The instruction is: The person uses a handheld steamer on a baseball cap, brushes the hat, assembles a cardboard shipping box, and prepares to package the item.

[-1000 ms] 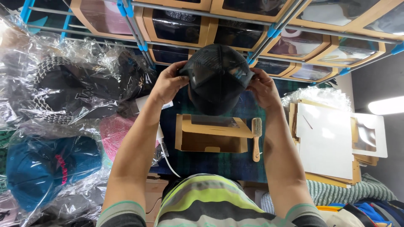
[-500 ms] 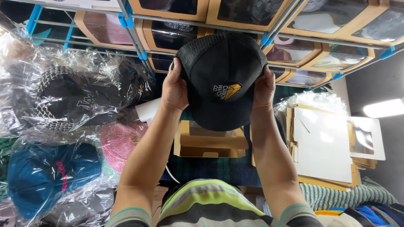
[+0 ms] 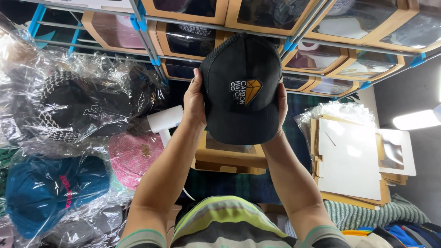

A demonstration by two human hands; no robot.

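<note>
Black cap (image 3: 241, 87) now tilted upright — both hands' grip

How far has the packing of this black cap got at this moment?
Done: a cardboard box lies open on the table. In hand: the left hand and right hand hold the black cap by its sides, front patch facing the camera, above that box. Left: the cap is not yet in it.

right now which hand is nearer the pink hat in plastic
Left. The left hand grips the black cap's side just above the pink hat; the right hand is across the cap.
</note>
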